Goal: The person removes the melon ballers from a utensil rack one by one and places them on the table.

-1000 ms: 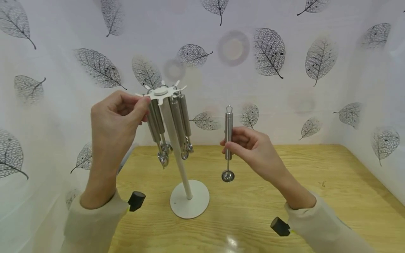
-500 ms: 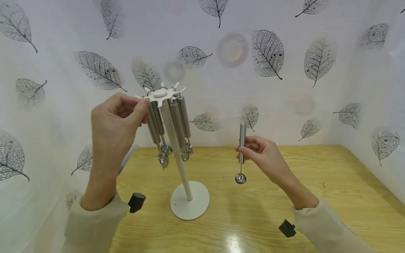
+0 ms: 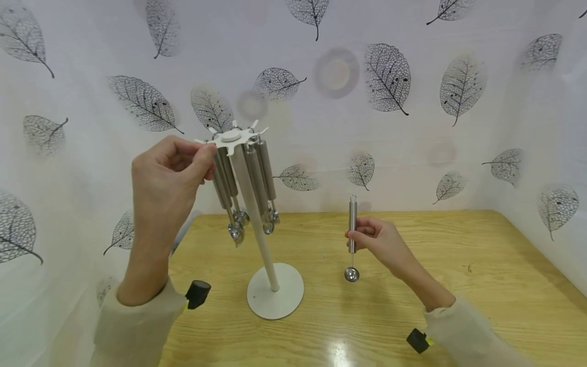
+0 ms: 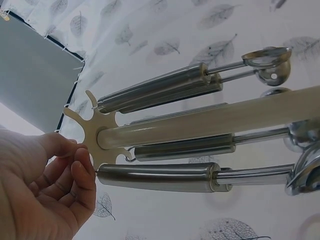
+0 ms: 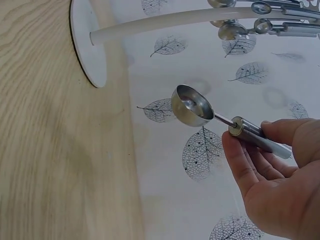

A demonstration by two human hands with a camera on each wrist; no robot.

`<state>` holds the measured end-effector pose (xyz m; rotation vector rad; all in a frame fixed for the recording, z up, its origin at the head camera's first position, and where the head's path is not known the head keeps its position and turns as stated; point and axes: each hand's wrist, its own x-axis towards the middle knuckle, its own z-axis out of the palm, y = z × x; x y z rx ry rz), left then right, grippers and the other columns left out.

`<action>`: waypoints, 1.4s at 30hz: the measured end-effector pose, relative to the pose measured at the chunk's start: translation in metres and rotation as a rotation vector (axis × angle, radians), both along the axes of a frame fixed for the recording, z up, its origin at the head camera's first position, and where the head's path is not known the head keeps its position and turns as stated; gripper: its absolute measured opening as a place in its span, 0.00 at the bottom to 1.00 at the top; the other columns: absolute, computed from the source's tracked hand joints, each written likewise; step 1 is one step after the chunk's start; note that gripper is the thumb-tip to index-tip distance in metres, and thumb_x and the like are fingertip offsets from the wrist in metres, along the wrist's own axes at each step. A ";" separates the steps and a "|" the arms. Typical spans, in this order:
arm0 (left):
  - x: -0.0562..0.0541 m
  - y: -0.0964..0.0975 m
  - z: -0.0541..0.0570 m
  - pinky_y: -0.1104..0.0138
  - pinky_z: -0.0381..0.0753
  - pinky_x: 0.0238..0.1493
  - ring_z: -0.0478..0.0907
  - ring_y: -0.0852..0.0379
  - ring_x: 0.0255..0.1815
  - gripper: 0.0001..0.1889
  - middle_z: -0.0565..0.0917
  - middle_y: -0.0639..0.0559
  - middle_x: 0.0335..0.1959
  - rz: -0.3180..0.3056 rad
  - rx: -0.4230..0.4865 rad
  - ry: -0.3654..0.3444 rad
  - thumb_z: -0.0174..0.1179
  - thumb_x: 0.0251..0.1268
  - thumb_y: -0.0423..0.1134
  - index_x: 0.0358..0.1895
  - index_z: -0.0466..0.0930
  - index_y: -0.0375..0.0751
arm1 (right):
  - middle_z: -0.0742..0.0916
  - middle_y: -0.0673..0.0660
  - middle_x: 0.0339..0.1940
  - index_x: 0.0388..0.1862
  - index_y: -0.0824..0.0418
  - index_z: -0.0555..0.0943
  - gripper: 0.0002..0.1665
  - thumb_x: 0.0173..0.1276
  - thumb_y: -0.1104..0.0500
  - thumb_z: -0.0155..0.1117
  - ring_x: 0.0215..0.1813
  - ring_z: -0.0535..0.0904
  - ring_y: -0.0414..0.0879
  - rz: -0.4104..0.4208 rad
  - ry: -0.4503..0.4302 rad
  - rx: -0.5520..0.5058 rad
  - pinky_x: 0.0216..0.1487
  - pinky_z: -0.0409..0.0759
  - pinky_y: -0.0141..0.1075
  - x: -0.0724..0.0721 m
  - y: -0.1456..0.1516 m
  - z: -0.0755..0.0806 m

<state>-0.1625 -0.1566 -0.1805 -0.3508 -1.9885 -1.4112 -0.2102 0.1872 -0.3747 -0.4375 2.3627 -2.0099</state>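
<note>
My right hand (image 3: 378,242) pinches the handle of a small steel scoop (image 3: 352,224) between thumb and fingers. The scoop stands upright over the table, hanging loop at the top and round bowl at the bottom. In the right wrist view the hollow of the bowl (image 5: 192,106) shows. To the left is a white utensil stand (image 3: 275,293) with a star-shaped hook top. My left hand (image 3: 169,178) pinches one hook arm at its left rim, as the left wrist view shows; the fingers hide the tip. Several steel utensils (image 4: 157,177) hang from the other hooks, bowls down.
The wooden table (image 3: 435,265) reaches back to a white leaf-print curtain (image 3: 412,153) and is bordered by it at the sides. A small black device (image 3: 198,294) sits at the left cuff, another black device (image 3: 418,340) at the right cuff.
My right hand has moved the scoop to the right, away from the stand, and then lower. The left hand keeps its hold on the stand's top.
</note>
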 end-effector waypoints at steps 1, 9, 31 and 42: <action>0.000 0.000 0.000 0.72 0.84 0.35 0.82 0.55 0.29 0.08 0.86 0.50 0.30 0.001 -0.003 0.001 0.67 0.69 0.39 0.39 0.85 0.36 | 0.87 0.64 0.44 0.56 0.75 0.77 0.20 0.74 0.62 0.66 0.40 0.88 0.53 0.003 -0.007 0.000 0.48 0.87 0.41 0.000 -0.001 -0.003; -0.002 -0.001 -0.001 0.71 0.84 0.35 0.82 0.53 0.28 0.11 0.86 0.47 0.30 0.007 -0.013 0.013 0.67 0.70 0.40 0.40 0.85 0.34 | 0.85 0.65 0.44 0.59 0.76 0.75 0.22 0.74 0.63 0.65 0.40 0.87 0.52 0.029 -0.060 0.030 0.49 0.86 0.47 -0.002 -0.019 -0.026; 0.001 -0.001 -0.003 0.71 0.84 0.36 0.82 0.52 0.30 0.11 0.86 0.46 0.30 -0.004 -0.019 0.006 0.66 0.71 0.41 0.40 0.85 0.35 | 0.85 0.72 0.44 0.54 0.78 0.77 0.18 0.73 0.65 0.65 0.37 0.87 0.51 0.071 -0.184 -0.030 0.45 0.87 0.44 -0.017 -0.064 -0.056; 0.001 -0.001 -0.003 0.70 0.84 0.36 0.82 0.52 0.29 0.10 0.86 0.46 0.30 -0.013 -0.011 0.021 0.66 0.71 0.41 0.40 0.85 0.35 | 0.86 0.71 0.42 0.54 0.81 0.76 0.19 0.74 0.65 0.63 0.36 0.87 0.52 0.042 -0.204 -0.041 0.44 0.88 0.45 -0.028 -0.068 -0.069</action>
